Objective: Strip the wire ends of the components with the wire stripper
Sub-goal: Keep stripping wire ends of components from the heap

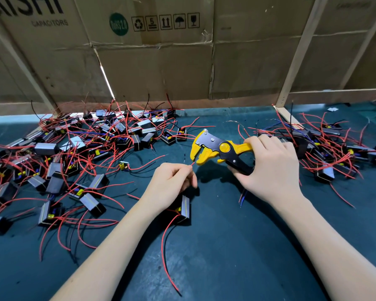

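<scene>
Forearms nearest the lens, both reaching in over the dark surface (226, 246). Left hand (172, 181) pinches a red wire (192, 164) close to its end, probably so the tip stays stiff enough to feed. Right hand (269, 168) wraps the handles of the wire stripper (213, 149); its mouth stands apart, wire tip just at it. The component (183, 208) lies below the left hand. Left of the stripper, a pile of components (74, 153), likely awaiting stripping; right of it, a second pile (334, 148). Cardboard wall (161, 61) behind.
</scene>
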